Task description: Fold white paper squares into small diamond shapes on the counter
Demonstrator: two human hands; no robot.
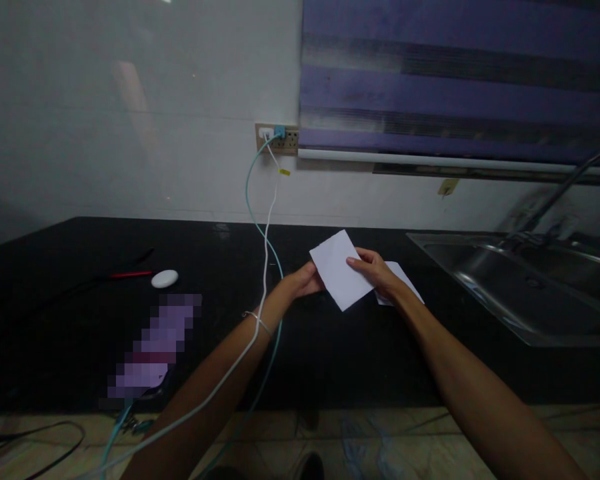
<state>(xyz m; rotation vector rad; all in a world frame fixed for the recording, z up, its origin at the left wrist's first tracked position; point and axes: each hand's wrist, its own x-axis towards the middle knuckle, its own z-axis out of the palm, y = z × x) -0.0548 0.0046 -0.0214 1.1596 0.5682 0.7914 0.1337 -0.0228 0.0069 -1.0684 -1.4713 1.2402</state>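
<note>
White paper (336, 277) is what I see through the head view, raised over the counter. The right hand (377, 270) pinches its right side, thumb on top; the left hand (303, 283) meets the left edge, fingertips hidden, so I can't tell whether it grips. Another sheet (403, 280) lies by the right wrist. My feed shows a glossy black counter (360, 367), a steel sink (523, 323) at right, a pale wall (195, 153) with a socket panel (293, 141), a purple striped blind (430, 107), and tiled floor (425, 443) below.
</note>
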